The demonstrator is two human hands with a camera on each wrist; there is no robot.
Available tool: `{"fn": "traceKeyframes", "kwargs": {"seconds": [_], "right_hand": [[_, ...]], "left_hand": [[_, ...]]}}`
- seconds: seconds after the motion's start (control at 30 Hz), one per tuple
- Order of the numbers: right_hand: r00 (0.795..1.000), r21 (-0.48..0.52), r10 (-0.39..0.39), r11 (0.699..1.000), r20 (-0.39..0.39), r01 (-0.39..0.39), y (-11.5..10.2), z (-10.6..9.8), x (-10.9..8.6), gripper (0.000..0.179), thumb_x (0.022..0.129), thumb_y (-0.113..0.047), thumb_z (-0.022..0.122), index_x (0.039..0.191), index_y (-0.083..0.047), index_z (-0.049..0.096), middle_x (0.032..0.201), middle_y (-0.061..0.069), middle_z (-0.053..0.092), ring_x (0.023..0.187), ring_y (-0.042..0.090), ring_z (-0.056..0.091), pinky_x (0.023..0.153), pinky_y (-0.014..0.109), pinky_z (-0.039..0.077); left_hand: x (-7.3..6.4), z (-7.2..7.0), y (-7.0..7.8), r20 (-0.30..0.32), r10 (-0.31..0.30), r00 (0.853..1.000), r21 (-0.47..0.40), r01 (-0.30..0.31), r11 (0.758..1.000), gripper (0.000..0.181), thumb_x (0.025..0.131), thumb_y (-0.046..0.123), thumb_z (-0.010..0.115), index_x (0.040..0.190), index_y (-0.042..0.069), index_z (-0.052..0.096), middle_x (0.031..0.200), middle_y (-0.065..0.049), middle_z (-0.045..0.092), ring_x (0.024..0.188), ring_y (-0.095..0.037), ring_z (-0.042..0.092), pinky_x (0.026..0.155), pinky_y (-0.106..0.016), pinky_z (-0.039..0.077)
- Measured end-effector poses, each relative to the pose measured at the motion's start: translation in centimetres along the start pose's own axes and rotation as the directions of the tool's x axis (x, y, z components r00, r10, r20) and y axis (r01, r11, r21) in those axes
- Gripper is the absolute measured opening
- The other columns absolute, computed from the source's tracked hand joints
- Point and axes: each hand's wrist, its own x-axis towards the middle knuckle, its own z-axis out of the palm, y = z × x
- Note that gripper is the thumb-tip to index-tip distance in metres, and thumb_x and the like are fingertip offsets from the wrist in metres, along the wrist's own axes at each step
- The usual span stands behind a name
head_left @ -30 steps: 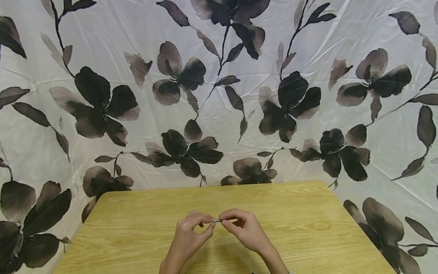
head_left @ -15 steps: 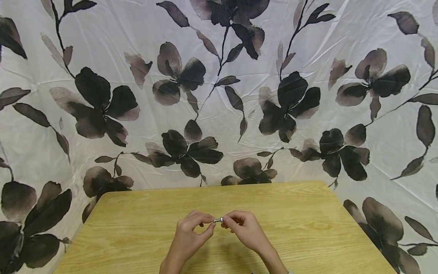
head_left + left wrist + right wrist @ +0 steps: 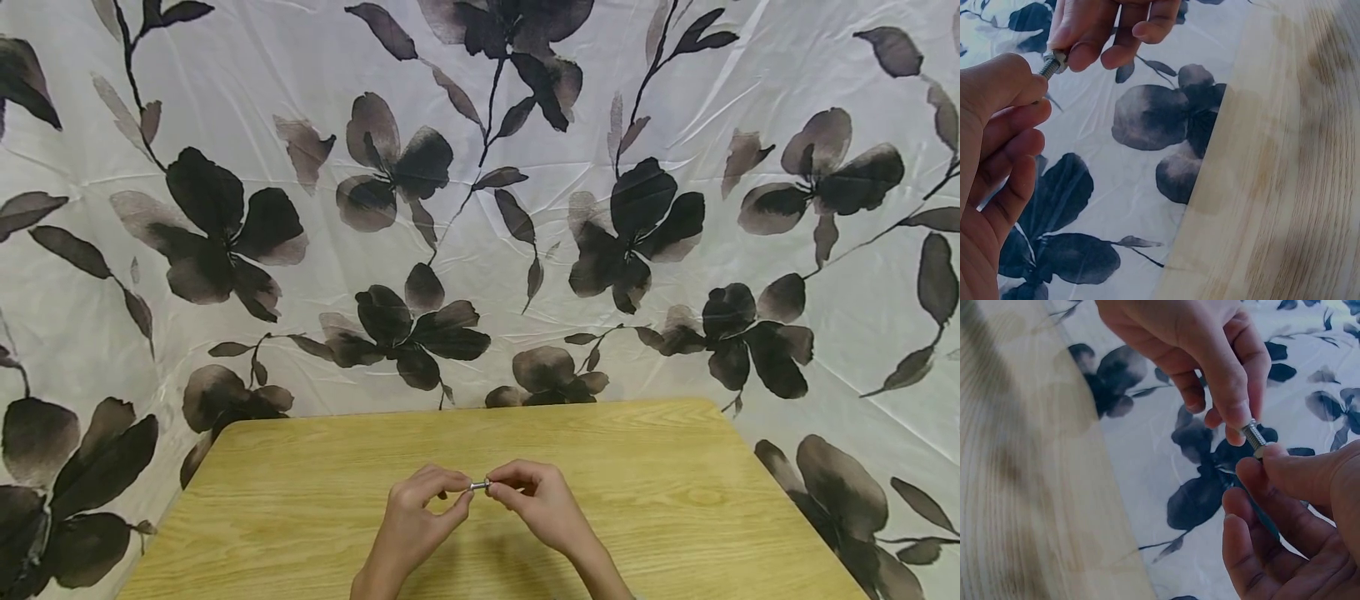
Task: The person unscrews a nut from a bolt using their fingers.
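Note:
Between my two hands is a small silver bolt (image 3: 479, 485) with a threaded shank. My left hand (image 3: 420, 508) pinches one end of it between thumb and forefinger. At the other end my right hand (image 3: 542, 504) holds a wider metal piece on the bolt with thumb and fingertips. In the left wrist view this wider piece (image 3: 1060, 60) sits against the right fingertips; whether it is the head or a nut, I cannot tell. Bare thread (image 3: 1254, 435) shows between the hands in the right wrist view. The fingertips hide both ends.
Beneath the hands lies a light wood-grain table (image 3: 300, 500) with rounded far corners. A white cloth (image 3: 525, 208) printed with dark flowers hangs behind and beside it.
The right thumb and fingers have shifted on the bolt's end, uncovering its bright wider piece and then partly covering it again. The left hand stays almost still.

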Motion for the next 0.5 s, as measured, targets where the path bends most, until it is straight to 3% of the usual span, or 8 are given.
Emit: {"fn": "traceKeyframes", "kwargs": {"seconds": [0.27, 0.5], "right_hand": [[0.999, 0.026, -0.044, 0.999, -0.003, 0.044, 0.15, 0.05, -0.03, 0.017, 0.096, -0.017, 0.074, 0.110, -0.007, 0.076, 0.107, 0.012, 0.075, 0.095, 0.010, 0.071, 0.078, 0.026, 0.060], [0.990, 0.085, -0.141, 0.987, 0.010, 0.139, 0.29, 0.23, -0.28, 0.018, 0.100, -0.015, 0.069, 0.113, -0.004, 0.074, 0.119, 0.018, 0.071, 0.107, 0.010, 0.068, 0.085, 0.029, 0.060]], "left_hand": [[0.00, -0.11, 0.01, 0.004, -0.015, 1.000, -0.016, 0.015, 1.000, 0.027, 0.078, -0.004, 0.085, 0.093, 0.016, 0.079, 0.090, 0.002, 0.078, 0.078, -0.011, 0.071, 0.065, -0.016, 0.054], [-0.01, -0.39, 0.07, 0.002, -0.038, 0.999, -0.016, 0.038, 0.999, 0.024, 0.079, -0.002, 0.085, 0.092, 0.017, 0.080, 0.091, 0.005, 0.078, 0.079, -0.007, 0.070, 0.064, -0.016, 0.053]]}}
